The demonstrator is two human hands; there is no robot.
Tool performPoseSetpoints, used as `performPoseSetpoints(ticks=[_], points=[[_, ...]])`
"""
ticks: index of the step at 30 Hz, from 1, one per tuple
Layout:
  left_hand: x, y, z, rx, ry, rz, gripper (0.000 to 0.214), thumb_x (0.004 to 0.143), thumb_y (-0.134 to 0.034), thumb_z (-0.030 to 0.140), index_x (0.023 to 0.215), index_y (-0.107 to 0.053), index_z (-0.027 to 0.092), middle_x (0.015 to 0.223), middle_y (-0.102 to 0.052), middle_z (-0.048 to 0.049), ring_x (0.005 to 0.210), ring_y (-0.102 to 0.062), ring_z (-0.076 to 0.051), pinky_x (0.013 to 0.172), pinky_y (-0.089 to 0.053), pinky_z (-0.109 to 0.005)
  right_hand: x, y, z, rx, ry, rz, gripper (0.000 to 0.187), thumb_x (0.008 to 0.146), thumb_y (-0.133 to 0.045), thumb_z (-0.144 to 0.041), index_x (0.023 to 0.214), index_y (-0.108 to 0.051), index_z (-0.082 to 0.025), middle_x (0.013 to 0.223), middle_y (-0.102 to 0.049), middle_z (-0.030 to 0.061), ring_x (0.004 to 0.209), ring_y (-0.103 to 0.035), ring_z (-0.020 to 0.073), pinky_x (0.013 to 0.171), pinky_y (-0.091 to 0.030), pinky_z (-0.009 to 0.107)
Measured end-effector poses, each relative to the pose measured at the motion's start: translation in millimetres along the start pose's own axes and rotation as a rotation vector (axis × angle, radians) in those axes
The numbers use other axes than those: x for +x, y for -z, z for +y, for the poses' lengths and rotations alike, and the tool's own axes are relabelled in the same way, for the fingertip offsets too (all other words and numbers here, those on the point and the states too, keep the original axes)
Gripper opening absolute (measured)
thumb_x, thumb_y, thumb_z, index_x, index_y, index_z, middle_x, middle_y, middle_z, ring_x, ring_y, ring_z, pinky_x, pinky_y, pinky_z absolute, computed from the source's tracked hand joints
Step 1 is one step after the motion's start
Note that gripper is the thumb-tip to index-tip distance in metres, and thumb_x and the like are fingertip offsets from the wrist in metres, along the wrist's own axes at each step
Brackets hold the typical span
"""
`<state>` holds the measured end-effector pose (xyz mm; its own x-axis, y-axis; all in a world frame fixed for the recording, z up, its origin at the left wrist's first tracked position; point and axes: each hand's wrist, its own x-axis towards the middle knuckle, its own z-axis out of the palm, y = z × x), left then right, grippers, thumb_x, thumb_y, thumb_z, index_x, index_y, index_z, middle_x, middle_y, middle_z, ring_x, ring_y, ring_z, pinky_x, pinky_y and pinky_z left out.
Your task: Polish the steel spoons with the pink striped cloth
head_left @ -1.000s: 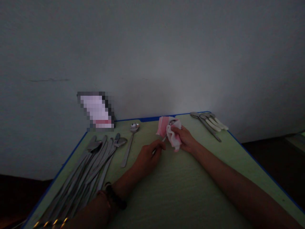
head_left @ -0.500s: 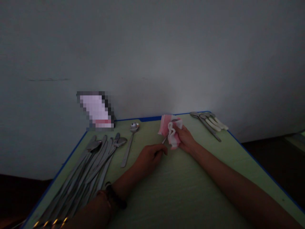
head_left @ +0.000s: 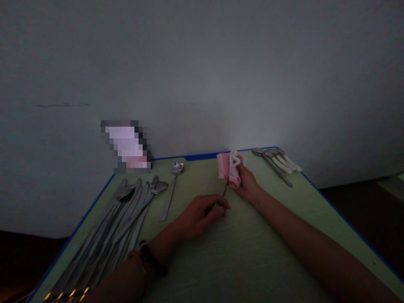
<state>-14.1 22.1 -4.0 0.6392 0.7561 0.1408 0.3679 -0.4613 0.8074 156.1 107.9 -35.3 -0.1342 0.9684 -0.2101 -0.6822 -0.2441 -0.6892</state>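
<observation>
Near the table's middle, my left hand (head_left: 203, 213) is closed around the lower end of a thin metal piece of cutlery (head_left: 224, 191). The upper end of that piece goes into a pink-and-white cloth (head_left: 224, 166), so its kind is hidden. My right hand (head_left: 248, 184) grips the folded cloth around it, just beyond the left hand. On the table to the left of my left hand lies a single spoon (head_left: 171, 191), bowl pointing away from me.
A pile of long metal cutlery (head_left: 126, 214), spoons among it, covers the left side of the green table (head_left: 252, 261). At the far right lie several utensils (head_left: 277, 160), some white-handled. A blurred-out phone-like object (head_left: 126, 145) leans on the wall (head_left: 202, 75).
My left hand has shifted slightly right and toward me, and more of the metal stem shows below the cloth. The cloth in my right hand has moved a little right and is folded differently.
</observation>
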Motion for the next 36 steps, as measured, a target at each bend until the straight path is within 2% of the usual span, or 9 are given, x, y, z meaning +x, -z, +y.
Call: performPoseSetpoints(ticks=[2, 5, 8, 14, 17, 21, 27, 33, 36], points=[[-0.4, -1.0, 0.4, -0.076, -0.010, -0.049, 0.025, 0.092, -0.038, 0.031, 0.099, -0.058, 0.018, 0.085, -0.066, -0.0029, 0.067, -0.055, -0.011, 0.062, -0.040, -0.022, 0.5, 1.4, 0.9, -0.044, 0.008, -0.010, 0.029, 0.072, -0.067, -0.041, 0.086, -0.059, -0.017, 0.063, -0.062, -0.0019, 0.053, -0.056, 0.0094, 0.047, -0.045, 0.019], [0.6, -6.7, -3.0, -0.186, 0.046, -0.034, 0.023, 0.091, -0.044, 0.031, 0.111, -0.046, 0.020, 0.096, -0.068, -0.0050, 0.064, -0.055, -0.010, 0.060, -0.042, -0.022, 0.0, 1.4, 0.7, -0.058, 0.076, -0.050, 0.027, 0.067, -0.071, -0.033, 0.087, -0.060, -0.017, 0.067, -0.064, -0.0021, 0.055, -0.057, 0.0094, 0.049, -0.046, 0.018], [2.9, -12.9, -8.6, -0.254, 0.099, 0.027, 0.026, 0.088, -0.050, 0.030, 0.109, -0.039, 0.021, 0.097, -0.069, -0.0063, 0.062, -0.056, -0.010, 0.061, -0.045, -0.023, -1.7, 0.3, -1.2, -0.099, 0.089, -0.090, 0.027, 0.064, -0.073, -0.029, 0.084, -0.060, -0.017, 0.066, -0.064, -0.0031, 0.054, -0.056, 0.0086, 0.049, -0.045, 0.018], [8.9, -13.8, -11.3, -0.215, 0.204, 0.194, 0.020, 0.081, -0.057, 0.032, 0.092, -0.043, 0.021, 0.077, -0.068, 0.0000, 0.056, -0.058, -0.011, 0.056, -0.045, -0.022, -8.0, -1.4, -1.2, -0.255, -0.042, -0.182, 0.029, 0.065, -0.072, -0.039, 0.074, -0.059, -0.015, 0.062, -0.063, -0.0004, 0.055, -0.058, 0.0115, 0.053, -0.046, 0.022], [12.0, -11.4, -10.3, -0.202, 0.282, 0.321, 0.021, 0.080, -0.058, 0.034, 0.086, -0.041, 0.022, 0.069, -0.066, 0.0027, 0.050, -0.057, -0.010, 0.051, -0.042, -0.021, -8.3, -3.0, 0.0, -0.211, -0.040, -0.150, 0.031, 0.063, -0.075, -0.037, 0.078, -0.059, -0.016, 0.065, -0.064, -0.0005, 0.060, -0.061, 0.0128, 0.060, -0.049, 0.025], [14.6, -9.4, -12.1, -0.195, 0.343, 0.412, 0.023, 0.079, -0.057, 0.034, 0.085, -0.038, 0.022, 0.076, -0.070, -0.0005, 0.048, -0.056, -0.010, 0.050, -0.041, -0.021, -4.6, -4.7, -0.3, -0.079, -0.015, -0.095, 0.029, 0.069, -0.070, -0.040, 0.083, -0.058, -0.018, 0.070, -0.066, -0.0005, 0.066, -0.062, 0.0137, 0.062, -0.050, 0.025], [13.5, -10.9, -16.2, -0.142, 0.292, 0.367, 0.020, 0.079, -0.056, 0.030, 0.091, -0.043, 0.021, 0.075, -0.068, 0.0004, 0.055, -0.056, -0.010, 0.052, -0.040, -0.020, -0.9, -3.3, -1.3, -0.027, -0.093, -0.113, 0.023, 0.078, -0.061, -0.039, 0.087, -0.058, -0.018, 0.071, -0.066, 0.0011, 0.065, -0.062, 0.0147, 0.059, -0.050, 0.026], [8.5, -9.3, -5.7, -0.096, 0.205, 0.214, 0.021, 0.079, -0.058, 0.034, 0.092, -0.049, 0.019, 0.083, -0.066, -0.0014, 0.056, -0.053, -0.009, 0.053, -0.039, -0.020, -4.2, -0.3, -2.4, -0.088, -0.090, -0.090, 0.020, 0.073, -0.066, -0.033, 0.081, -0.059, -0.016, 0.067, -0.065, -0.0003, 0.056, -0.059, 0.0119, 0.055, -0.050, 0.024], [8.6, -9.6, -5.5, -0.103, 0.216, 0.219, 0.022, 0.078, -0.060, 0.036, 0.088, -0.049, 0.020, 0.082, -0.066, -0.0011, 0.059, -0.055, -0.010, 0.055, -0.041, -0.022, -8.1, -1.8, -2.8, -0.133, -0.073, -0.085, 0.024, 0.068, -0.071, -0.035, 0.075, -0.059, -0.015, 0.060, -0.062, -0.0022, 0.049, -0.055, 0.0102, 0.051, -0.048, 0.023]])
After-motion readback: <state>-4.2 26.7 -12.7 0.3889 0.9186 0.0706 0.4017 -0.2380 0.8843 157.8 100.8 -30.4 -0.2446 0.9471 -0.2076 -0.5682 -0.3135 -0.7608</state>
